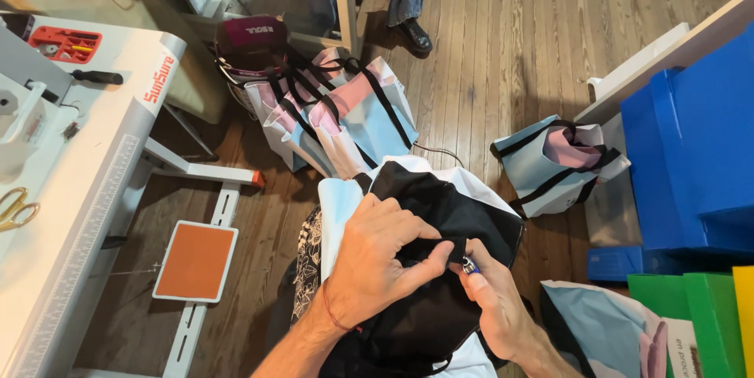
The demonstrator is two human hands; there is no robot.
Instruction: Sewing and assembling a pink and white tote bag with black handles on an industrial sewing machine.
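Wooden plank floor (503, 48): runs under everything in view.

Sewing table (86, 181), white, along the left edge; a ruler strip on its front edge, a pair of gold-handled scissors (16, 207) and a red tray (64, 43) of small parts on top; orange foot pedal (195, 260) on the frame below.

Blue bins (691, 158), stacked at right, with green and yellow ones just below them.

Finished tote bags (338, 111), pale blue and pink with black straps, heaped ahead of the hands; a single tote (554, 162) well apart to the right.

Black bag (440, 213), white-lined, lying in the lap directly under both hands, its length running from lower left to upper right.

Black strap (428, 251): short band lying roughly left to right between the hands, nearer the thumb of the left.

Left hand (377, 260): fingers curled, thumb and forefinger pinching the strap.

Right hand (491, 299): closed round a small blue-tipped tool (470, 266), its tip at the strap end; kind of tool cannot be told.

Hands are close together, almost touching.
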